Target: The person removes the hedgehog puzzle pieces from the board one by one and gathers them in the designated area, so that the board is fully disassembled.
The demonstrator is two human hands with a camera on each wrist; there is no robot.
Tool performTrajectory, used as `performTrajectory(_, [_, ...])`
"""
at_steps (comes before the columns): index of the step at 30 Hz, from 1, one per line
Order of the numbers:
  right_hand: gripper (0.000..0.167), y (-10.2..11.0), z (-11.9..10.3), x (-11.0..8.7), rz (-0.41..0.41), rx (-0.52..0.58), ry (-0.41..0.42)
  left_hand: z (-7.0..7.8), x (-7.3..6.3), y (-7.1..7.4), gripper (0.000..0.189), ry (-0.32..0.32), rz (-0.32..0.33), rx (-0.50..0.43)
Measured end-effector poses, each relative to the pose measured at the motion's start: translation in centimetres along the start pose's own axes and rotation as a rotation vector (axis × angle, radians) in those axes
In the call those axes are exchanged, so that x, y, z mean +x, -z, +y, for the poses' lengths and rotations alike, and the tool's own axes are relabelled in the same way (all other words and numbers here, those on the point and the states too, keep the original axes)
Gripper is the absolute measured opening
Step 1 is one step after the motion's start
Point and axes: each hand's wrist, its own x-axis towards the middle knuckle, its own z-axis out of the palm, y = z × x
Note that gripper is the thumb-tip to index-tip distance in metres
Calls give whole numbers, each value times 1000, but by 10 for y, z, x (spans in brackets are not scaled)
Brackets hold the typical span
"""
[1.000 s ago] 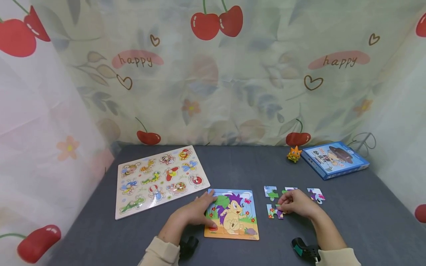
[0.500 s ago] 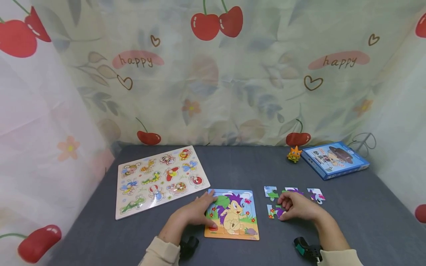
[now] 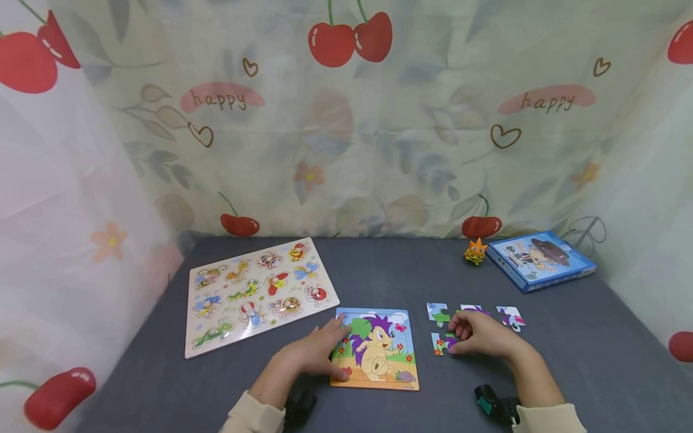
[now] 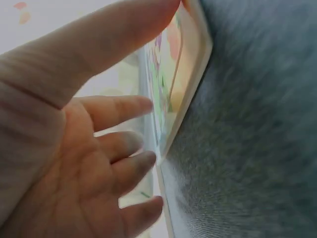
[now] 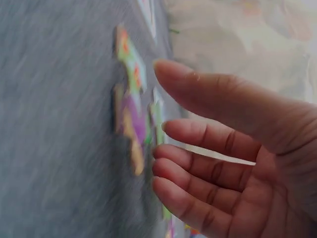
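Observation:
The hedgehog jigsaw board (image 3: 379,383) lies flat in front of the person in the head view. On its left side rests the left hand (image 3: 311,353), fingers spread along the upper left edge and thumb at the lower left corner. To the right of the board, the right hand (image 3: 484,337) is low over loose jigsaw pieces. Its thumb and fingertips are apart with nothing between them in the right wrist view. Close to those fingertips lie a flower piece (image 5: 132,62) and a purple-and-orange piece (image 5: 132,119), side by side. The hand partly covers the purple piece in the head view.
More jigsaw pieces lie behind the right hand: a blue-and-green one (image 3: 437,311), a purple one (image 3: 475,309) and a white-and-purple one (image 3: 511,317). A large insect puzzle board (image 3: 189,337) lies at left. An orange toy figure (image 3: 476,251) and blue box (image 3: 541,260) stand at back right.
The right thumb and fingers have parted near the purple piece, which now lies beside the flower piece. The left hand stays on the board, its thumb slightly shifted. The head view has drifted slightly.

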Motion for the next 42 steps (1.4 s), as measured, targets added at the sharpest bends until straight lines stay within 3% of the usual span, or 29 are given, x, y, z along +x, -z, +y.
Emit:
performTrajectory(4, [36,0,-14,2,44,-84,-12,7,-9,-5,81,-28,4,76])
performTrajectory(9, [31,-8,-40,15,74,-99,31,17,-17,-10,70,-80,-9,175])
performTrajectory(14, [30,-25,-57,40,46,-58,78,20,-20,-16,61,-115,-6,211])
performTrajectory(23, [33,-49,-74,75,-14,-18,180,21,-21,-22,47,-169,86,307])
performTrajectory(28, [32,-63,-82,87,-52,18,173,23,-23,-24,44,-197,122,337])
performTrajectory(37, [16,-80,-84,88,-11,55,132,24,-25,-23,43,-194,107,330])
performTrajectory(42, [15,-82,-84,88,30,63,101,24,-25,-23,44,-201,107,334])
